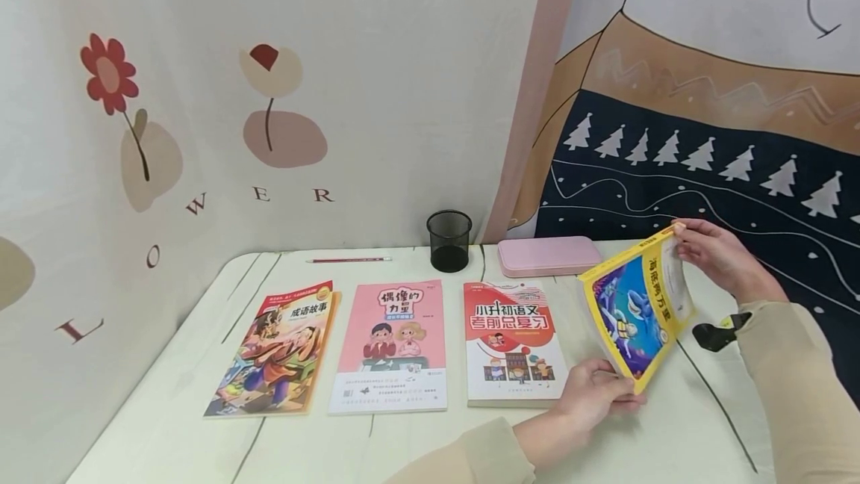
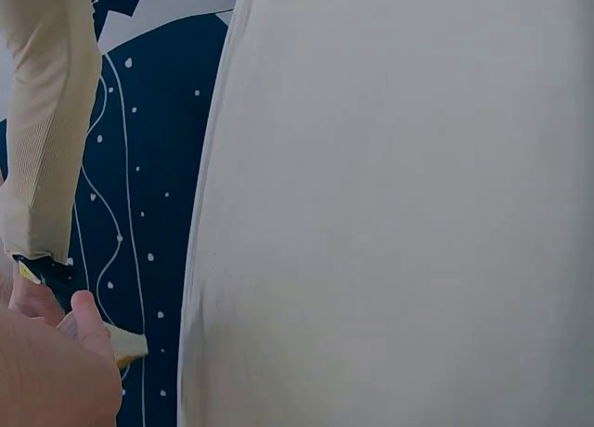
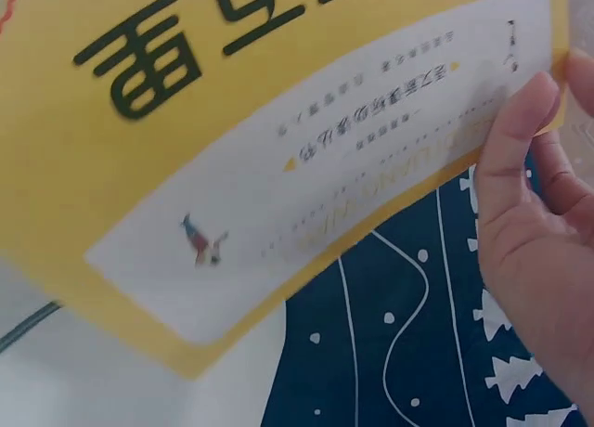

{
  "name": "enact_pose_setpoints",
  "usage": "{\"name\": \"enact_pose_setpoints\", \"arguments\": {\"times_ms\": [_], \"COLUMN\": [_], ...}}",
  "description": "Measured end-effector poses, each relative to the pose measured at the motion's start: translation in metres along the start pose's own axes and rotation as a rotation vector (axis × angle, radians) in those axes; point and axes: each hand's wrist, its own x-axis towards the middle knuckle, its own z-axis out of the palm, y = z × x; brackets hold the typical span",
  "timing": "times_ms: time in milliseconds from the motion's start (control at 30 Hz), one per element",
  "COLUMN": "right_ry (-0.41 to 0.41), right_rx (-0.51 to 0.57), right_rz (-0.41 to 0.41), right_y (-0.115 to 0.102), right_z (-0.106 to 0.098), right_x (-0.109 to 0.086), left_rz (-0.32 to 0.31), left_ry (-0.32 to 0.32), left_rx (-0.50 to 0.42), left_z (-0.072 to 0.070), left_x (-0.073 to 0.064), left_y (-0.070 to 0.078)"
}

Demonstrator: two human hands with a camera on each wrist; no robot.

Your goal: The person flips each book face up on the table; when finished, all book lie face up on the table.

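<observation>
A yellow book (image 1: 631, 312) with a blue undersea picture is held up tilted above the right side of the table. My right hand (image 1: 722, 256) pinches its upper right corner, thumb on the cover in the right wrist view. At the lower corner my left hand (image 1: 587, 398) grips the same book, its thumb near the cover's edge. Only a small piece of the book shows past the left thumb in the left wrist view. Just left of it lies a red and white book (image 1: 513, 349) with a classroom picture.
Farther left lie a pink book (image 1: 390, 342) and a colourful storybook (image 1: 275, 353). Along the back of the table (image 1: 168, 424) are a red pencil (image 1: 349, 260), a black mesh pen cup (image 1: 449, 241) and a pink pencil case (image 1: 549, 256). Printed curtains hang behind.
</observation>
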Motion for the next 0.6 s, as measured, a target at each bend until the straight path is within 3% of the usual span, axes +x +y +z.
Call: {"name": "enact_pose_setpoints", "arguments": {"times_ms": [233,433,600], "right_ry": [0.078,0.047,0.038], "right_rx": [-0.183,-0.426,-0.490], "right_rz": [0.135,0.146,0.168], "right_y": [-0.004,0.007,0.025], "right_z": [0.005,-0.001,-0.015], "right_x": [-0.007,-0.004,0.006], "left_rz": [-0.024,-0.053,-0.027], "left_ry": [0.039,0.074,0.110], "left_rx": [0.032,0.042,-0.009], "left_z": [0.004,0.005,0.006], "left_x": [0.000,0.000,0.002], "left_y": [-0.002,-0.003,-0.005]}}
